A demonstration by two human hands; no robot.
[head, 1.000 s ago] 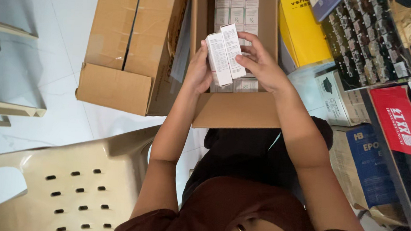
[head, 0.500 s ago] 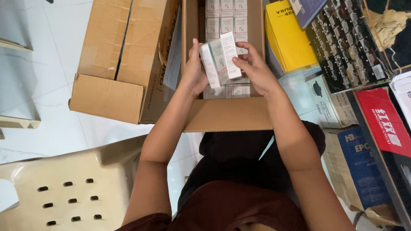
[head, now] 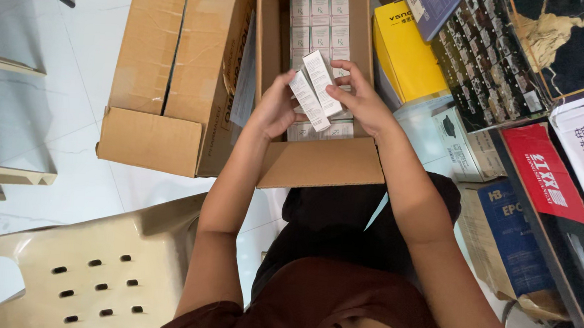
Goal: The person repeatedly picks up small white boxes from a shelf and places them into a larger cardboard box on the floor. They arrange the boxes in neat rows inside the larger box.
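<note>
Head view: both forearms extend forward over the open cardboard carton. Left hand and right hand have their fingers curled around two slim white cartons, held tilted just above the packed rows of boxes.

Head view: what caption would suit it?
Both hands, left hand and right hand, hold small white cartons over an open cardboard box.

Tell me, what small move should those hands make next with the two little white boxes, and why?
Probably lower the two white boxes into the open carton below. Both the left hand and right hand grip them right above it, and rows of like boxes already fill its far end.
</note>
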